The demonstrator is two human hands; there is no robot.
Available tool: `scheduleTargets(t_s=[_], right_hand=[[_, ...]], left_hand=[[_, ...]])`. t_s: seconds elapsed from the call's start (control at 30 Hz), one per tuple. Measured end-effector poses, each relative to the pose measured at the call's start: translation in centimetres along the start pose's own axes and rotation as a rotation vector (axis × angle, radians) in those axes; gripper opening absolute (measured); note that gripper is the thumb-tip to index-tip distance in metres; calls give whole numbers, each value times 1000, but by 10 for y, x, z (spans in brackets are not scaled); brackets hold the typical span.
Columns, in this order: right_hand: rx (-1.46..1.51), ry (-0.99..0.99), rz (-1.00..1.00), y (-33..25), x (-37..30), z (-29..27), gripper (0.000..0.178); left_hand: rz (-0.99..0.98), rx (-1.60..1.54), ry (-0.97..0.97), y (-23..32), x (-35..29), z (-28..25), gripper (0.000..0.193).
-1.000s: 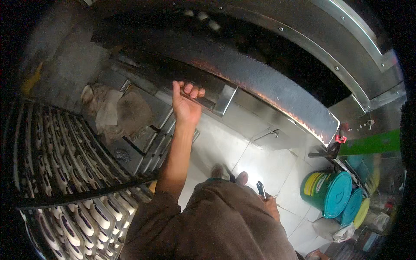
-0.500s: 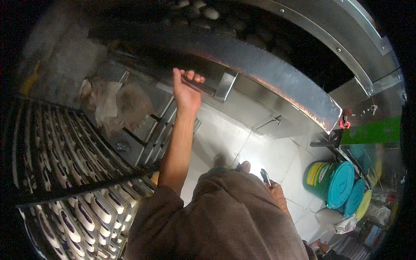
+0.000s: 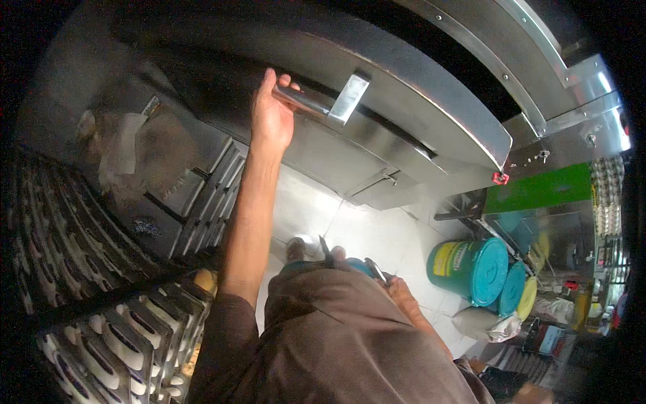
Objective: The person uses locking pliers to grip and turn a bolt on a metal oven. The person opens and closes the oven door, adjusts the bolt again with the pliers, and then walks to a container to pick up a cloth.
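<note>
My left hand [image 3: 272,114] is wrapped round the metal bar handle [image 3: 306,101] of a wide steel oven door [image 3: 431,111], its arm stretched forward. The door is tilted, and a dark gap shows above its upper edge. Low beside my brown clothing, my right hand [image 3: 402,294] is closed on a slim tool with a shiny metal end [image 3: 375,271]. Its exact kind I cannot make out. My body hides part of the right arm.
At the left stands a dark rack of trays [image 3: 128,343] with long pale dough pieces. Teal lidded buckets [image 3: 488,273] and a pale sack [image 3: 486,324] stand on the tiled floor [image 3: 309,202] at the right. A red valve knob [image 3: 500,178] sits by the door's right corner.
The oven door has swung upward with my left hand on its handle, and the opening has narrowed. The round pale pieces inside are now hidden. The view has shifted a little rightward.
</note>
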State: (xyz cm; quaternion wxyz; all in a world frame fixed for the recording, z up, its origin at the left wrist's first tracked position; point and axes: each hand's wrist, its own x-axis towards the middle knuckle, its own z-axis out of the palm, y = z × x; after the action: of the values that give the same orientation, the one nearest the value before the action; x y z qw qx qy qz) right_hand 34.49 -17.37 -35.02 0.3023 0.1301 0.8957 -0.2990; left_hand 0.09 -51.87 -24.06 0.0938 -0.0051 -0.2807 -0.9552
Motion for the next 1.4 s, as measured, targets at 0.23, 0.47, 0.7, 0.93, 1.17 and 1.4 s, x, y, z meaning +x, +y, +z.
scheduleTargets(t_s=[0.23,0.47,0.7,0.93,1.17,1.4], right_hand=[[241,131,-73,12,-12,13,60],[833,533,69,20,12,-31,43],[1590,959,-545,-5,52,-239,21],[1435,995,-496,-19,56,-381,33],[1232,1074,-465,-34,67,-422,35],[1308,1220,-471,-42,74,-428,25]], left_hand=[[-47,-55,-26,-1,6,2,18],[-60,-9,-110,1,23,-12,14],[-61,28,-145,-1,8,-3,18],[-68,112,-116,2,4,-13,19],[4,135,35,6,5,-9,20],[-50,85,-61,4,7,-16,19]])
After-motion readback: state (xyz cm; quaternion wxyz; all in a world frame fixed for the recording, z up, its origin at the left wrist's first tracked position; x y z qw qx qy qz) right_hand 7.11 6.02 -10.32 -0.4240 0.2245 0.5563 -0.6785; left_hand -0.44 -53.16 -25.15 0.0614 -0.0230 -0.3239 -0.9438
